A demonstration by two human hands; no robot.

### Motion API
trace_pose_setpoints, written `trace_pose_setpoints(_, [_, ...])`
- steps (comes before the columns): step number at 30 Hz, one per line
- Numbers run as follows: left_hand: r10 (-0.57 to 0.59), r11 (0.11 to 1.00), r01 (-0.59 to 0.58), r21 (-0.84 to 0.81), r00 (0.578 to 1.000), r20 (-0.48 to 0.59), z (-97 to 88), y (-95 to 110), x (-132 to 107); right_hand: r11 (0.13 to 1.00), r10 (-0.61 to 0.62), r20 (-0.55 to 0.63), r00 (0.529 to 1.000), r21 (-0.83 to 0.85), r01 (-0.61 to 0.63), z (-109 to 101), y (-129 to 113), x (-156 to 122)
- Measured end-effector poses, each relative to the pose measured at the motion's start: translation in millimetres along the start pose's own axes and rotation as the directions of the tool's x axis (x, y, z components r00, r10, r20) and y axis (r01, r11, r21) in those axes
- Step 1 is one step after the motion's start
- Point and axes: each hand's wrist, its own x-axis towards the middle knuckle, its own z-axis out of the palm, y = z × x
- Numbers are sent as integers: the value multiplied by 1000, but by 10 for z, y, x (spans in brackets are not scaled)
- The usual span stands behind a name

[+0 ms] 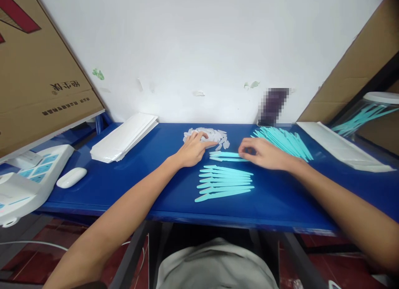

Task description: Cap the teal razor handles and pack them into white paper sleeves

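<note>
My left hand (193,150) rests at the near edge of a pile of small whitish translucent blade covers (215,135), its thumb stretched away from the fingers. To its right, my right hand (263,153) has curled fingers closed at the handle end of a teal eyebrow razor (229,155). Two such razors lie side by side there, their right ends partly hidden by the fingers. Nearer to me, several teal eyebrow razors (226,182) form a row on the blue table (174,189). A larger heap of teal razors (285,140) lies beyond my right hand.
White flat packets (124,137) are stacked at the left, with another long packet (346,148) at the right. A white mouse-shaped case (71,177) and a white device (43,168) sit far left. A clear jar (370,114) holds teal razors. Cardboard (46,73) stands at the left.
</note>
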Motion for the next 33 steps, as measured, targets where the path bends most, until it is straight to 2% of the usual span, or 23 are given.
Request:
trace_pose_setpoints(3, [16, 995, -26, 92, 994, 107, 12, 47, 46, 996, 0, 17, 1000, -94, 1, 26, 44, 1])
trace_pose_setpoints(6, [45, 992, -56, 116, 994, 99, 18, 31, 47, 990, 7, -23, 1000, -143, -11, 55, 62, 4])
trace_pose_setpoints(10, [113, 985, -117, 127, 993, 36, -47, -71, -34, 987, 115, -209, 971, -87, -136, 100, -8, -7])
trace_pose_setpoints(13, [131, 988, -133, 82, 991, 27, -152, -134, -113, 993, 107, -311, 944, -18, -119, 130, -119, -31])
trace_pose_setpoints(15, [125, 991, -126, 39, 992, 29, -216, -152, -151, 999, 50, -254, 966, -1, -52, 135, -200, -43])
trace_pose_setpoints(17, [122, 993, -122, 4, 992, 36, -255, -155, -169, 1000, -22, -94, 995, 12, 23, 128, -265, -43])
trace_pose_setpoints(19, [116, 993, -116, -12, 992, 52, -265, -150, -167, 996, -83, 59, 995, 25, 82, 117, -297, -35])
trace_pose_setpoints(21, [102, 995, -101, -21, 992, 74, -253, -146, -155, 994, -108, 138, 985, 36, 104, 107, -287, -26])
trace_pose_setpoints(29, [-9, 968, 64, -243, 975, 222, -262, -151, -154, 997, -18, 265, 964, 83, -4, 44, -144, -45])
trace_pose_setpoints(31, [-14, 961, 81, -266, 970, 243, -274, -159, -166, 994, 1, 265, 964, 108, -31, 29, -156, -52])
trace_pose_setpoints(33, [-12, 959, 75, -273, 975, 223, -268, -170, -172, 990, 23, 216, 976, 129, -52, 25, -178, -54])
